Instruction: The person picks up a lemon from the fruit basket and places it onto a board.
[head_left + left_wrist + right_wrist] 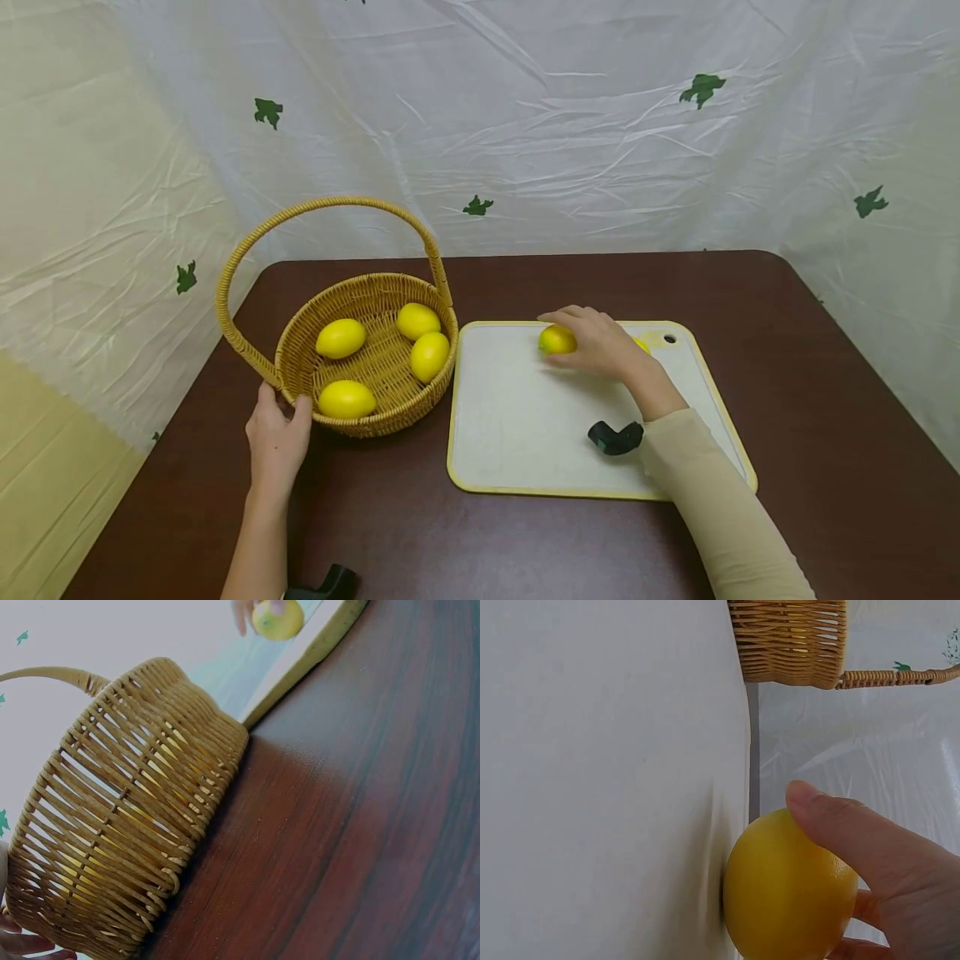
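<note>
A wicker basket [390, 425] with a tall handle stands on the left of the table, several yellow lemons [347, 400] inside it. My left hand [276, 442] grips the basket's near left rim by the foot of the handle; in the left wrist view its fingers show at the basket's lower left. Over the far part of the white cutting board [517, 417], my right hand [600, 343] holds a lemon [557, 339], thumb and fingers around it in the right wrist view. Another bit of yellow [642, 343] shows behind the right hand, mostly hidden.
The board lies right beside the basket on the dark brown table [525, 542]. Black curved pieces [615, 437] appear near each wrist. A white curtain with green leaf shapes [702, 90] hangs behind the table and along its sides.
</note>
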Tool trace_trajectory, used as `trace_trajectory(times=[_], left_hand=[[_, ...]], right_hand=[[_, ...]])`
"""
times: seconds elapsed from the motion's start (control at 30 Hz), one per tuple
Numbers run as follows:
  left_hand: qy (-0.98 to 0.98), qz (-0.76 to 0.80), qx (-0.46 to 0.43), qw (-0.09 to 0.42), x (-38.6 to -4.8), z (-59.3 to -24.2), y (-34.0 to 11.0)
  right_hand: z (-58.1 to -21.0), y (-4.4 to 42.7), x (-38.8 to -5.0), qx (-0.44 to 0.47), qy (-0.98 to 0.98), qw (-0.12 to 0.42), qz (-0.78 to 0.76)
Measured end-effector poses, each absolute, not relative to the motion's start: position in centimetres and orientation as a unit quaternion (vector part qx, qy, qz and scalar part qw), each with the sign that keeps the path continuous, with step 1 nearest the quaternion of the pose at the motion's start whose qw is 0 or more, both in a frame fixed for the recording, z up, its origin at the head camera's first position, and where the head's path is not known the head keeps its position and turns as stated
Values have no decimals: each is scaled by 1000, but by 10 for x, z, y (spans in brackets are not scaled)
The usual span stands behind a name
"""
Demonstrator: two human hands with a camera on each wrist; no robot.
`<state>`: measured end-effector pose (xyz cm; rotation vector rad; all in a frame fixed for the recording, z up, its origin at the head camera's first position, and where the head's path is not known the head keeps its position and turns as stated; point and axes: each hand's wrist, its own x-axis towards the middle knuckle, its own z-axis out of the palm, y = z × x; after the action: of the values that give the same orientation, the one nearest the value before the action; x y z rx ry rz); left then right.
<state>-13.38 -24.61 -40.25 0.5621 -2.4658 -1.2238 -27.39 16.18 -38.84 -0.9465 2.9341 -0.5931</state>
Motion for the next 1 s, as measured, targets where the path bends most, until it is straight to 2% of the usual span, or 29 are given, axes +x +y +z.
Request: trace_trajectory(times=[0.53, 0.73, 1.0], left_hand=[[-866, -428, 192, 173, -133, -402, -245], [-866, -430, 188, 174, -133, -403, -245], [-866, -431, 187, 173, -134, -404, -246]], right_hand=[[-376, 155, -275, -329, 926, -15, -186], [-356, 142, -278, -354, 919, -28, -170], [-323, 112, -277, -408, 896, -71, -161]])
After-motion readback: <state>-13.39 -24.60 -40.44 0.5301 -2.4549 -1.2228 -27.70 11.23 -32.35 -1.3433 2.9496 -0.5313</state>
